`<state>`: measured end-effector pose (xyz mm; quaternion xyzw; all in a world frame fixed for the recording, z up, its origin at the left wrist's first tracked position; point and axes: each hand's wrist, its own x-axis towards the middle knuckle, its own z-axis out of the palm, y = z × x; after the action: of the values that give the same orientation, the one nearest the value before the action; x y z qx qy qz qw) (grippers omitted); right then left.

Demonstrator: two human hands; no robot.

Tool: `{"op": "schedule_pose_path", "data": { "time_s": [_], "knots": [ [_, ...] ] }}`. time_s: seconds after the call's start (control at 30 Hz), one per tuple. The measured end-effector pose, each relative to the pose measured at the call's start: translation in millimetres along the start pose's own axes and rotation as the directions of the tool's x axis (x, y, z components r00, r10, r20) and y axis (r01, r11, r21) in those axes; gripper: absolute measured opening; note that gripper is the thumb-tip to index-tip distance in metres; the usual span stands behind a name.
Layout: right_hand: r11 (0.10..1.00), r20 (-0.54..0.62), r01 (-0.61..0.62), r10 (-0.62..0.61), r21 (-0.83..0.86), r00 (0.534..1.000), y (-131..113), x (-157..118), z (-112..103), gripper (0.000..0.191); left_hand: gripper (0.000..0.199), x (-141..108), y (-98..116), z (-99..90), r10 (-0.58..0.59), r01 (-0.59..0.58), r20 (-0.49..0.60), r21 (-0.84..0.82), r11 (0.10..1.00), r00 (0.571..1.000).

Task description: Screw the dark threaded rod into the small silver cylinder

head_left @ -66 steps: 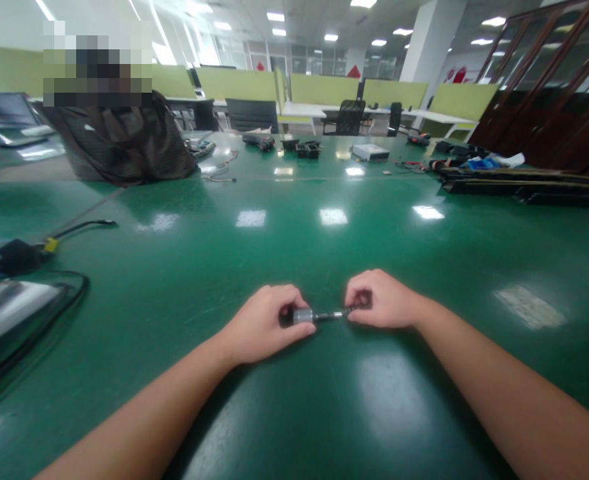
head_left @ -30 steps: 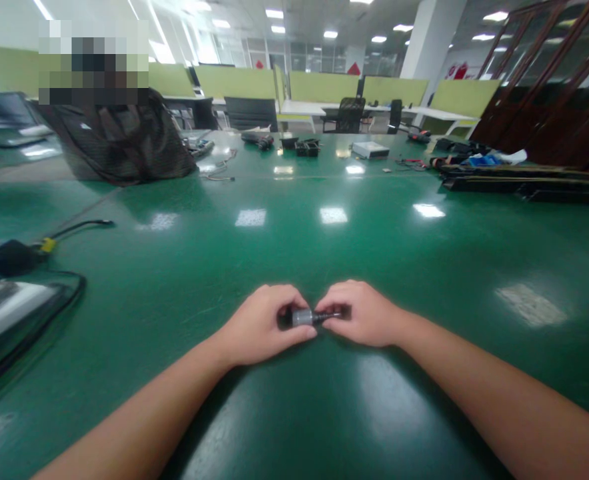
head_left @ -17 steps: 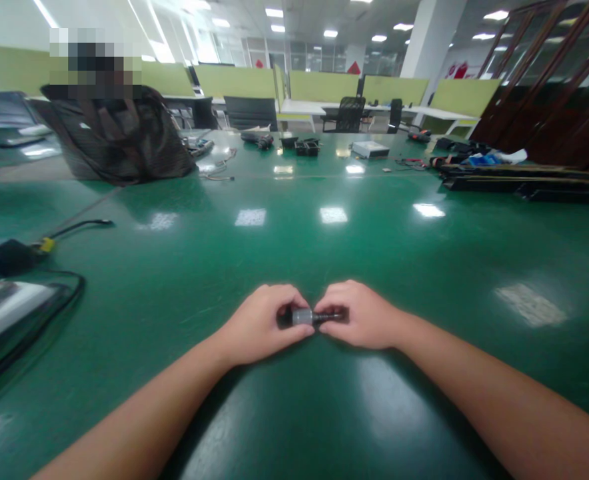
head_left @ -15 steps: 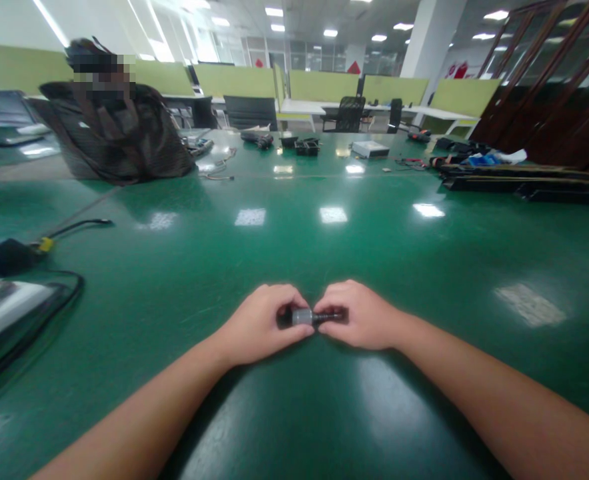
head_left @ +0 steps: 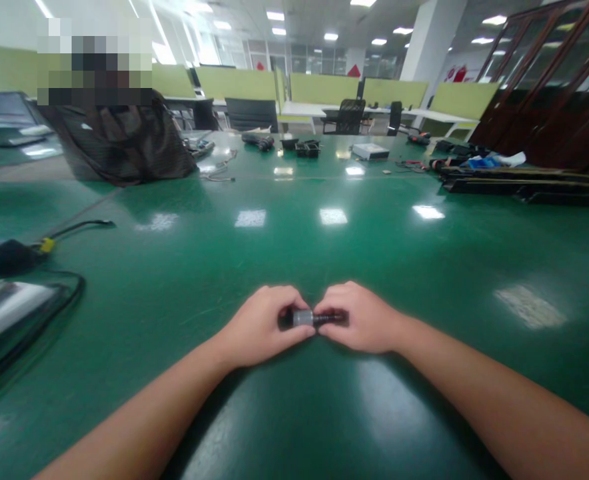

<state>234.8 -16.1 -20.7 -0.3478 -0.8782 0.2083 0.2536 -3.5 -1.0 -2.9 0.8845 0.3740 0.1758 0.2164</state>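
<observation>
Clasped in left hand (head_left: 260,327) at gray collar (head_left: 303,318); pinched by right hand (head_left: 363,319), now shifted inward, apparently on dark shaft (head_left: 323,319), bringing both grips side by side.

A single head-worn camera looks from above the near side of the worktop (head_left: 284,257), facing forward and somewhat down across it. It is close to the left hand (head_left: 264,325) and right hand (head_left: 363,319), which show over the worktop's nearer part, and the wide view reaches past the worktop's far edge to the partitions (head_left: 324,87) and ceiling lights (head_left: 275,16) beyond.
</observation>
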Motion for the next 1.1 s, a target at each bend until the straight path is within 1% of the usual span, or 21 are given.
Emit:
{"op": "schedule_pose_path", "data": {
  "time_s": [0.23, 0.5, 0.77, 0.9, 1.1],
  "knots": [
    [1.000, 0.000, 0.029, -0.029, -0.006, 1.000, 1.0, 0.3, 0.2, 0.012, 0.020, 0.2, -1.6, -0.3, 0.010, -0.010, 0.015, -0.009, 1.000, 1.000],
    [1.000, -0.002, 0.003, -0.003, 0.009, 1.000, 0.8, -0.1, 0.3, 0.008, 0.021, 0.9, -0.4, -2.5, 0.017, -0.017, 0.030, -0.001, 1.000, 0.999],
    [1.000, 0.008, -0.005, 0.005, 0.017, 1.000, 0.4, -0.7, -2.7, 0.009, 0.022, 0.5, -0.3, -2.6, 0.001, -0.001, 0.027, -0.007, 1.000, 1.000],
    [1.000, 0.001, -0.013, 0.013, 0.016, 1.000, -0.1, -0.2, -1.7, 0.011, 0.022, 0.2, 0.1, -2.9, 0.002, -0.002, 0.025, -0.011, 1.000, 1.000],
    [0.999, -0.027, -0.013, 0.014, 0.039, 1.000, -0.5, 0.7, -0.4, 0.007, 0.022, -0.2, -1.2, -2.5, 0.008, -0.008, 0.025, -0.011, 1.000, 1.000]
  ]
}}
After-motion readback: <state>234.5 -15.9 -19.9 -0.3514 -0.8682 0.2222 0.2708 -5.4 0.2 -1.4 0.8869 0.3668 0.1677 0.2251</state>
